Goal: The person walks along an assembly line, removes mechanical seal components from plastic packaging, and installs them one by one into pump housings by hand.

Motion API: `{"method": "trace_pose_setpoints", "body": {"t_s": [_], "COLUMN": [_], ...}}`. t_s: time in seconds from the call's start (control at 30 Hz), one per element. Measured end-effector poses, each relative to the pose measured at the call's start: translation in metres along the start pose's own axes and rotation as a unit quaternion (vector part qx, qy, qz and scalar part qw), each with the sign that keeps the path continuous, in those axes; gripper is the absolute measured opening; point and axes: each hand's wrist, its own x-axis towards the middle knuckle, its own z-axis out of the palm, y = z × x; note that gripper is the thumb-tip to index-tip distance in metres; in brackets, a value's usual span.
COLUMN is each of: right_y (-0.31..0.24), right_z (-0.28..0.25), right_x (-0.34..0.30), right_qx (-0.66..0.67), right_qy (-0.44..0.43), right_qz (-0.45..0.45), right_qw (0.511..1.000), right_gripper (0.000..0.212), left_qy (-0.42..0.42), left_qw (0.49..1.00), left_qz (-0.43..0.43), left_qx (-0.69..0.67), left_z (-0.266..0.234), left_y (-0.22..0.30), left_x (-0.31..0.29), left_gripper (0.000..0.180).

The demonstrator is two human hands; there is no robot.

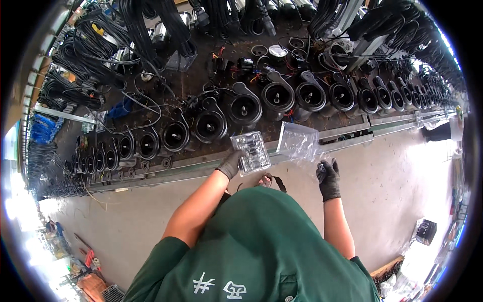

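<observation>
My left hand [231,164], in a dark glove, grips the left edge of a clear plastic blister tray [253,153] with shiny, dark-looking parts in its compartments. The tray is held in front of the bench edge. My right hand [328,181], gloved too, is closed on crumpled clear plastic wrapping [300,143], which stretches up and left towards the bench. Whether that wrapping is a bag or a loose sheet I cannot tell. Closest beyond the tray stand round black motor housings [245,109], open on top with a metal shaft in the middle.
Several similar black housings [278,95] line the bench's front rail [201,169] in a long row. Bundles of black cable [136,30] hang above the bench [201,75]. Small coloured-wire parts [245,64] lie farther back. A black box [426,231] is at the right, beyond the floor [372,211].
</observation>
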Motion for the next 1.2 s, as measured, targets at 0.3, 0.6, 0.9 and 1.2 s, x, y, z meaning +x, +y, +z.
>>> {"method": "trace_pose_setpoints", "body": {"t_s": [0.3, 0.6, 0.9, 1.2], "right_y": [-0.019, -0.004, 0.011, -0.006], "right_z": [-0.077, -0.045, -0.015, -0.094], "right_x": [0.139, 0.148, 0.143, 0.196], "right_qx": [0.119, -0.118, -0.326, -0.001], "right_qy": [0.026, 0.109, -0.007, -0.022], "right_qz": [-0.034, -0.36, -0.413, -0.345], "right_qw": [0.992, 0.919, 0.851, 0.938], "right_gripper": [0.023, 0.021, 0.033, 0.02], "left_qy": [0.039, 0.023, 0.017, -0.026], "left_qw": [0.903, 0.926, 0.926, 0.935], "left_qz": [0.215, 0.218, 0.202, 0.199], "left_qx": [0.37, 0.307, 0.319, 0.292], "left_z": [0.009, -0.04, -0.009, 0.014], "left_y": [0.041, 0.032, 0.052, 0.054], "left_x": [-0.063, -0.064, -0.1, -0.095], "left_gripper": [0.043, 0.058, 0.063, 0.058]}}
